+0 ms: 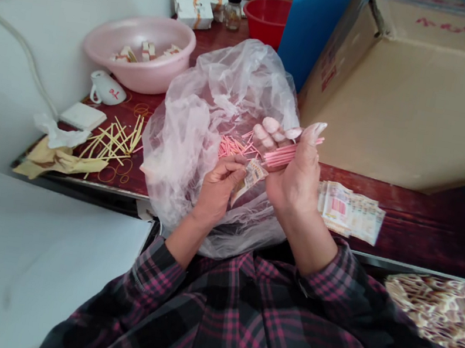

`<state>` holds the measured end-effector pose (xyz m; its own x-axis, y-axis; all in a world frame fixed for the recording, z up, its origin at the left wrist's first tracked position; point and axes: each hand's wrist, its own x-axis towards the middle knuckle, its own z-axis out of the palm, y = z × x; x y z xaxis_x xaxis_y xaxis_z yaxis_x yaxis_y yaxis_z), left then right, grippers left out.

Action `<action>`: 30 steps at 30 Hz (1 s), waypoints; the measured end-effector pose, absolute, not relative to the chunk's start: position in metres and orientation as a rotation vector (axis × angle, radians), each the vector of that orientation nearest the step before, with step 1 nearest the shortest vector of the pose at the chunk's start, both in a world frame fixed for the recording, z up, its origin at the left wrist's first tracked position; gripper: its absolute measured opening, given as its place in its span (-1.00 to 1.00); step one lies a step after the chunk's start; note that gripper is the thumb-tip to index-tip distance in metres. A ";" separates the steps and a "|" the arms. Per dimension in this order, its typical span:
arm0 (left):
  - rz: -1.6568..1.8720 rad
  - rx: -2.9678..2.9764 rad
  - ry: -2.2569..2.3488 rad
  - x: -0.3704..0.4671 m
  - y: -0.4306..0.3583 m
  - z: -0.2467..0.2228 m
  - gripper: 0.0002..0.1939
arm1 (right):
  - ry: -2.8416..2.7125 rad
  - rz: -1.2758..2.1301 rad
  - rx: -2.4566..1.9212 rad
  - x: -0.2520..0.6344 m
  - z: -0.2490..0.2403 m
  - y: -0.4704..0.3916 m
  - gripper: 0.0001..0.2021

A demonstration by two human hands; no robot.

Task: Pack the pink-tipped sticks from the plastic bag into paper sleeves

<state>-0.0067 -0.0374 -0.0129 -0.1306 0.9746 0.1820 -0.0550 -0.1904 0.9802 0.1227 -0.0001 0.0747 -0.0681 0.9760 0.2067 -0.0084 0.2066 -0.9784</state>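
My left hand (219, 186) pinches a small printed paper wrapper (252, 177) between thumb and fingers. A bundle of thin pink sticks (279, 156) lies across the palm of my right hand (297, 176), held under the thumb. The right fingertips look pale, as if covered. Beneath both hands a crumpled clear plastic bag (182, 142) lies spread open, with a loose pile of pink sticks (232, 147) in it. Beside my right wrist, several printed wrappers (351, 211) lie fanned out on the dark red table (419, 229).
A big cardboard box (417, 110) and a blue panel (313, 24) stand at the right. Left are a pink basin (146, 76) holding small packs, a white mug (110, 91) and scattered yellow sticks (116, 139). A red basin (265, 19) and glass jar (232, 13) stand behind.
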 end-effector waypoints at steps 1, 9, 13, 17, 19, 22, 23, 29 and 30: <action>1.484 1.227 1.139 -0.007 -0.037 -0.014 -0.84 | -1.311 1.092 -1.007 0.123 0.075 0.000 -0.31; 1.575 1.002 0.939 -0.002 -0.040 -0.007 -0.73 | -1.116 1.001 -0.822 0.112 0.053 -0.005 -0.36; 1.608 0.986 0.926 0.001 -0.042 -0.001 -0.67 | -1.254 0.774 -0.764 0.112 0.056 -0.024 -0.53; 1.621 1.015 0.919 0.004 -0.043 0.001 -0.64 | -1.345 0.697 -0.709 0.114 0.062 -0.033 -0.56; 1.657 1.061 0.941 0.005 -0.043 0.002 -0.64 | -1.356 0.767 -0.738 0.115 0.061 -0.030 -0.51; 1.699 1.138 0.990 0.005 -0.042 0.003 -0.63 | -1.371 0.961 -0.800 0.118 0.055 -0.021 -0.50; 1.706 1.153 1.000 0.004 -0.042 0.003 -0.64 | -1.388 1.015 -0.838 0.120 0.052 -0.018 -0.50; 1.664 1.081 1.080 0.005 -0.038 -0.001 -0.66 | -1.557 1.002 -1.018 0.130 0.039 -0.003 -0.43; 1.657 1.053 1.082 0.006 -0.038 -0.001 -0.66 | -1.569 0.990 -1.006 0.130 0.038 -0.002 -0.40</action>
<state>0.0059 -0.0378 -0.0014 -0.2640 0.9466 0.1851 -0.2111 -0.2440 0.9465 0.1296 -0.0019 0.0381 -0.1699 0.9388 0.2997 0.1339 0.3233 -0.9368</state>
